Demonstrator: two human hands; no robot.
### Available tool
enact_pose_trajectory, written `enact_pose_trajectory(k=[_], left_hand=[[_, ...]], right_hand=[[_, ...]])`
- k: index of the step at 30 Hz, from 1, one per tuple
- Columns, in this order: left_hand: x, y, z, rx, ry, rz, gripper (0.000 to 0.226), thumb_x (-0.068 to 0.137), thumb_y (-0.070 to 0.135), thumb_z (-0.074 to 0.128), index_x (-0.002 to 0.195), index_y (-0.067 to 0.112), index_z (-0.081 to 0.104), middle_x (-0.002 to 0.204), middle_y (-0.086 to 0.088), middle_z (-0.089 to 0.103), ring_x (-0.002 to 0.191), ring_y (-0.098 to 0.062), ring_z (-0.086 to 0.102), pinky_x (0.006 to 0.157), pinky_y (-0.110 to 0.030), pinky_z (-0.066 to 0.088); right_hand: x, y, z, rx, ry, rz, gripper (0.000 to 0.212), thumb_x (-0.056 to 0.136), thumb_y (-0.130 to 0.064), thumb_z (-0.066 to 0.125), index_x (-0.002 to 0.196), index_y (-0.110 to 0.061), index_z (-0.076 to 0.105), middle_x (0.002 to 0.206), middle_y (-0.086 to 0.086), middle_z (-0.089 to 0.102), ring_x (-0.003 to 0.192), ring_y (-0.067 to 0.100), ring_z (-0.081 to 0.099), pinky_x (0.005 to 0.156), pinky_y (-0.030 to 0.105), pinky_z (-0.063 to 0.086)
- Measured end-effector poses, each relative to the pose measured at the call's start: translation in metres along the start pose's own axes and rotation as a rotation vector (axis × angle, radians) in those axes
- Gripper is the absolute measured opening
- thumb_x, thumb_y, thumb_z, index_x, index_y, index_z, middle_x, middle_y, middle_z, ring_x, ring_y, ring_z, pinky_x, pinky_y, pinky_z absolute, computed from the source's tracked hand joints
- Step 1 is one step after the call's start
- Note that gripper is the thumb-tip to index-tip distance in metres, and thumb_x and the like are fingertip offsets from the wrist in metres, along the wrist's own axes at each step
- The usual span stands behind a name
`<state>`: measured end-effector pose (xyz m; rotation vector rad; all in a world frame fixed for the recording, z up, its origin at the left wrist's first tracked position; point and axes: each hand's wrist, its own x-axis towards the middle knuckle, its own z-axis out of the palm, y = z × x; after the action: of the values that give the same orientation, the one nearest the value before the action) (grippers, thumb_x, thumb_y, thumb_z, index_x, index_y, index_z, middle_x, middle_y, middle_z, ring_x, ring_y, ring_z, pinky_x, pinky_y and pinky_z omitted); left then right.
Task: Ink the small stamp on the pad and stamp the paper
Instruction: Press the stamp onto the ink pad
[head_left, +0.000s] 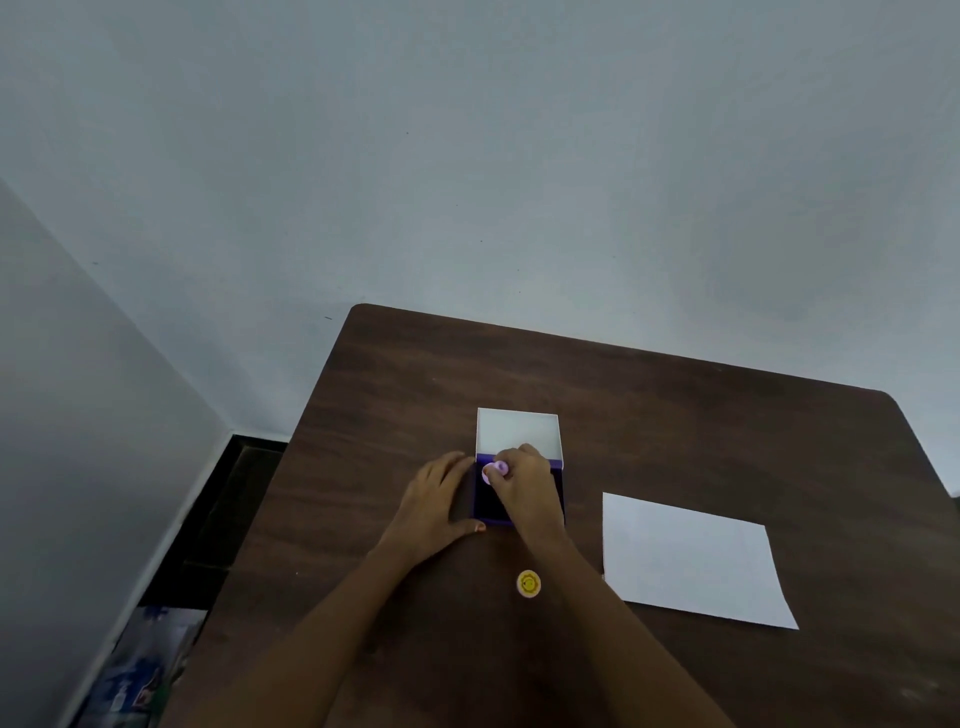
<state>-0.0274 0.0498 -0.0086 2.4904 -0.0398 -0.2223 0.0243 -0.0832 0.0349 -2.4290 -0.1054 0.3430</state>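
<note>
Dark brown wood-grain table (675, 415) with rounded corners, small round yellow sticker-like disc (529, 583) lying on it near its front, plain pale grey-blue wall (467, 156) behind, dark floor strip (223, 509) at left, blurred bluish printed packaging (140, 670) at lower left

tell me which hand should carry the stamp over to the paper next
Right. The right hand holds the small stamp over the ink pad, and the paper lies on its side; the left hand steadies the pad.
</note>
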Motion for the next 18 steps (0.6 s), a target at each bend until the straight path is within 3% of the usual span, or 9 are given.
enact_pose_trajectory(k=[9, 18], left_hand=[[0.012, -0.008, 0.002, 0.067, -0.065, 0.021, 0.080, 0.076, 0.051, 0.061, 0.140, 0.029, 0.019, 0.144, -0.005, 0.027, 0.127, -0.021, 0.027, 0.103, -0.035, 0.026], [0.015, -0.011, 0.000, 0.103, -0.073, 0.066, 0.082, 0.076, 0.055, 0.059, 0.142, 0.027, 0.018, 0.143, -0.005, 0.030, 0.124, -0.020, 0.031, 0.100, -0.032, 0.027]], right_hand=[[0.006, -0.004, 0.009, -0.150, -0.084, 0.011, 0.024, 0.090, -0.018, 0.053, 0.108, -0.003, 0.057, 0.118, 0.014, 0.058, 0.103, 0.024, 0.059, 0.091, 0.030, 0.046], [0.010, -0.011, 0.015, -0.191, -0.078, 0.031, 0.020, 0.091, -0.012, 0.052, 0.107, -0.002, 0.056, 0.116, 0.014, 0.056, 0.102, 0.025, 0.060, 0.090, 0.032, 0.048]])
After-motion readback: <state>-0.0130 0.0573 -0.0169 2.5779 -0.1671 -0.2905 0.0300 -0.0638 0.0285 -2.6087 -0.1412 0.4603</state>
